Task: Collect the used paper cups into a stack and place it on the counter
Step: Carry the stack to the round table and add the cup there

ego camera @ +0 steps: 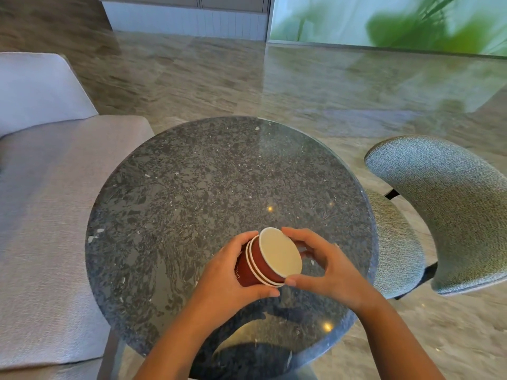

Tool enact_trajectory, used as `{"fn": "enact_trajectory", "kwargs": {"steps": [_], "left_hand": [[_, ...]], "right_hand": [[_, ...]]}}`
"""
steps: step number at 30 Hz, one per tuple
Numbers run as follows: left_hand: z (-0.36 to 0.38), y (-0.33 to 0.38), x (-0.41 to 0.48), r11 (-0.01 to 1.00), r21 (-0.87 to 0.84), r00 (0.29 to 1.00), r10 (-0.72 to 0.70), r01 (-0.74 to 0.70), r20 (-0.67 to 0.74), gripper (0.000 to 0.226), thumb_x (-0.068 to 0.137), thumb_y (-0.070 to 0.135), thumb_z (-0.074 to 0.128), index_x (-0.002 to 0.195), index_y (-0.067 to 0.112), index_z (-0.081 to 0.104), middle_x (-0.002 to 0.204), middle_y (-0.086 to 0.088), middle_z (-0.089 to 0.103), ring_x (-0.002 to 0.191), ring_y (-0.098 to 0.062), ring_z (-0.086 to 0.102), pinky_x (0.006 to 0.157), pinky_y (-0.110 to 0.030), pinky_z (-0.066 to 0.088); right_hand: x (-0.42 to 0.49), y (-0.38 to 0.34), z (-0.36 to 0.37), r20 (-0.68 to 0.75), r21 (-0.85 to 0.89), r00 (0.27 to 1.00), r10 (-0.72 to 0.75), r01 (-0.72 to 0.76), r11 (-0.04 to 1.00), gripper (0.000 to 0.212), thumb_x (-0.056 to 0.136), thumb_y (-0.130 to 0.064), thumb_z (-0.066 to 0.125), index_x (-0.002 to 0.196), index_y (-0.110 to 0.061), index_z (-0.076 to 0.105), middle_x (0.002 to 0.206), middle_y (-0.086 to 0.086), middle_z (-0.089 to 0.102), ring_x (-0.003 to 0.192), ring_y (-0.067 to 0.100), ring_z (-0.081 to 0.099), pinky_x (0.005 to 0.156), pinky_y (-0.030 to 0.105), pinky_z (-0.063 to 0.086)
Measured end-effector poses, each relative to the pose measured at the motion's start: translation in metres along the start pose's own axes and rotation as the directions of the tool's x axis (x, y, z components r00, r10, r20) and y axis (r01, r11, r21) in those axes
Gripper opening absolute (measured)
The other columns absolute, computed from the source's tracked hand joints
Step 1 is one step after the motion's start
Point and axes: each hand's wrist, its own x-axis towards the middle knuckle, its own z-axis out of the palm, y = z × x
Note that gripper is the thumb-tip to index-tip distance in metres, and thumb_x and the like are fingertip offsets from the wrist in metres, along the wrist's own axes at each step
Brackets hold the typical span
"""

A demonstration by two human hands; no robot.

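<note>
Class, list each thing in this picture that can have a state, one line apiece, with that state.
stack of paper cups: three red cups nested, tilted sideways, mouth towards the camera, held in both hands.
left hand: grips the stack's side.
right hand: fingers and thumb hold the top cup's rim.
round table: upright, glossy stone top reflecting lights.
chair: unoccupied, at the table's right edge.

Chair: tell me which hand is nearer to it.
Right. The right hand holds the cup stack on the side facing the chair; the left hand grips the other side, farther from it.
</note>
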Motion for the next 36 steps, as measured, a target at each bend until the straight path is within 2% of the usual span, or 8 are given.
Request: {"fn": "enact_trajectory", "kwargs": {"steps": [5,7,11,15,21,26,30,36], "left_hand": [[-0.002,0.002,-0.004,0.999,-0.047,1.0,0.001,-0.001,0.004,0.08,0.043,0.068,0.077,0.113,0.063,0.039,0.114,0.039,0.049,0.107,0.014,0.047,0.08,-0.006,0.041],[-0.003,0.001,-0.005,0.998,-0.066,1.0,-0.001,0.001,-0.001,0.082,0.042,0.07,0.077,0.114,0.063,0.039,0.115,0.039,0.049,0.107,0.014,0.047,0.079,-0.006,0.041],[-0.003,-0.001,-0.008,0.997,-0.082,1.0,-0.004,0.002,-0.021,0.081,0.042,0.065,0.079,0.113,0.063,0.04,0.115,0.037,0.052,0.107,0.012,0.05,0.079,-0.014,0.043],[0.0,0.0,-0.011,0.992,-0.123,1.0,-0.002,-0.002,-0.031,0.077,0.045,0.06,0.08,0.111,0.064,0.042,0.114,0.036,0.053,0.105,0.012,0.052,0.079,-0.006,0.043],[0.001,0.0,-0.015,0.988,-0.157,0.999,-0.013,0.007,-0.037,0.076,0.043,0.055,0.083,0.108,0.064,0.044,0.113,0.036,0.054,0.104,0.012,0.052,0.079,-0.004,0.042],[0.004,-0.002,-0.017,0.986,-0.166,1.0,-0.016,0.012,-0.025,0.078,0.047,0.05,0.086,0.111,0.064,0.044,0.113,0.037,0.053,0.104,0.013,0.052,0.078,-0.007,0.046],[0.008,-0.001,-0.016,0.985,-0.17,1.0,-0.016,0.018,0.013,0.079,0.047,0.056,0.081,0.116,0.061,0.042,0.116,0.035,0.053,0.107,0.012,0.051,0.08,-0.004,0.042],[0.02,0.004,-0.009,0.966,-0.258,0.998,0.003,0.011,0.056,0.072,0.047,0.05,0.082,0.111,0.057,0.049,0.114,0.029,0.059,0.109,0.004,0.055,0.086,-0.02,0.047]], "right_hand": [[0.0,0.003,0.008,0.018,-0.008,1.0,0.006,-0.006,1.0,0.067,0.066,-0.026,0.078,0.126,-0.022,0.048,0.121,-0.001,0.056,0.11,0.016,0.055,0.096,0.042,0.044],[-0.001,0.004,0.01,0.023,0.01,1.0,0.016,-0.016,1.0,0.067,0.066,-0.025,0.079,0.126,-0.021,0.048,0.12,0.0,0.056,0.109,0.016,0.055,0.096,0.041,0.044],[-0.001,0.006,0.013,0.043,0.09,0.998,0.047,-0.05,0.995,0.065,0.067,-0.02,0.076,0.126,-0.018,0.049,0.12,0.006,0.056,0.109,0.017,0.056,0.094,0.034,0.045],[0.0,0.007,0.016,0.056,0.176,0.997,0.06,-0.069,0.982,0.063,0.065,-0.011,0.074,0.124,-0.011,0.05,0.12,0.013,0.053,0.111,0.02,0.056,0.094,0.032,0.046],[-0.002,0.005,0.019,0.076,0.228,0.995,0.066,-0.082,0.97,0.062,0.064,-0.002,0.072,0.122,-0.005,0.051,0.118,0.019,0.051,0.111,0.026,0.055,0.096,0.04,0.046],[-0.007,0.006,0.021,0.053,0.234,0.997,0.061,-0.072,0.97,0.06,0.068,0.009,0.069,0.123,-0.003,0.049,0.119,0.02,0.05,0.111,0.023,0.056,0.092,0.032,0.048],[-0.016,0.008,0.021,0.006,0.24,0.998,0.055,-0.055,0.969,0.059,0.069,-0.001,0.07,0.124,-0.007,0.048,0.121,0.017,0.051,0.111,0.019,0.056,0.094,0.031,0.047],[-0.043,0.01,0.01,-0.147,0.24,0.988,0.053,-0.016,0.971,0.045,0.076,-0.019,0.064,0.12,-0.016,0.054,0.12,0.008,0.059,0.111,0.015,0.057,0.094,0.031,0.046]]}}
